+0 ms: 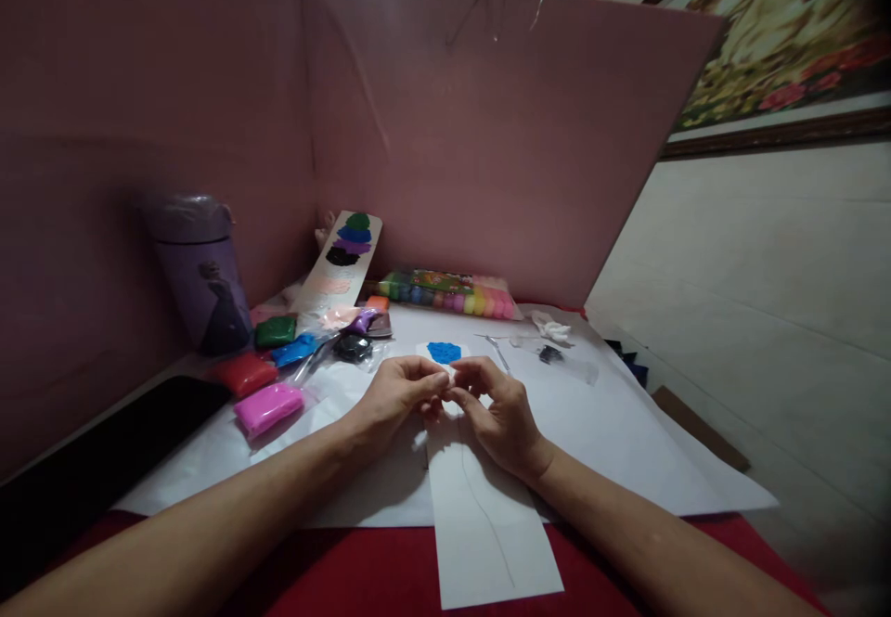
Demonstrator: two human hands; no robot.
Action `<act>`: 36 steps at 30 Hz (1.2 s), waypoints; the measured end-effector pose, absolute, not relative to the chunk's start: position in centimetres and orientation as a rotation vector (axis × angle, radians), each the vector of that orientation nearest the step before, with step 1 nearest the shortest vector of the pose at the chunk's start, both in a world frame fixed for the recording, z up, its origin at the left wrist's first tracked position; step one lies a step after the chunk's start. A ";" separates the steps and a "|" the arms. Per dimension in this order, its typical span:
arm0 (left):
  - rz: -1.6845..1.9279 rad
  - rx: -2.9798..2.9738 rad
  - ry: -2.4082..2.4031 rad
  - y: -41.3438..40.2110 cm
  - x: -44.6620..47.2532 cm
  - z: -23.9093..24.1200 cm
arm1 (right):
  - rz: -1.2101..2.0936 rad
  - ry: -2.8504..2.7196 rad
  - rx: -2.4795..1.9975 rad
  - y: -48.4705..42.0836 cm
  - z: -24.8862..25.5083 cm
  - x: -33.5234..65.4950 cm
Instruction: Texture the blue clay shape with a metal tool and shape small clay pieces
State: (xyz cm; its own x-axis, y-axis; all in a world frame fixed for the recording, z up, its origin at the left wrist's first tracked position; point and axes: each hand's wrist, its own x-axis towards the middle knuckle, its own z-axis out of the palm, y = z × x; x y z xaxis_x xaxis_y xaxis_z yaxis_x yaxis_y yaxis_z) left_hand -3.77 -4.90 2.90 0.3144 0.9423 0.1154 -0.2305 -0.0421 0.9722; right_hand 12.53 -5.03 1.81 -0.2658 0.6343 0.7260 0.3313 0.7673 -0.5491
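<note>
My left hand (400, 396) and my right hand (502, 413) meet above a long white card (480, 543). Both are closed, thumb and fingers pinched together at the fingertips. Whatever lies between them is too small and hidden to make out. A blue clay patch (444, 352) covers the card's far end, just beyond my fingers. Down the card runs a thin curved line (487, 515). Its near end reaches past the white sheet (599, 450) over the red cloth (334, 571).
To the left lie bagged clay packs, pink (270, 409) and red (243, 373) among them, near a purple tumbler (201, 274) and a black object (118, 441). Behind are a painted card (341, 264) and a clay bag (445, 294). A slim tool (497, 354) lies right, before pink panels (473, 153).
</note>
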 end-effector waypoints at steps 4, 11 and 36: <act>1.140 1.241 0.772 -5.0 -3.8 2.9 | 0.333 -1.906 -0.731 -5.0 1.9 12.6; 1.097 1.260 0.795 -5.0 -3.6 3.0 | 0.351 -1.887 -0.719 -5.0 2.0 12.6; 1.109 1.149 0.764 -5.1 -3.7 3.3 | 0.342 -1.912 -0.749 -5.0 1.8 12.7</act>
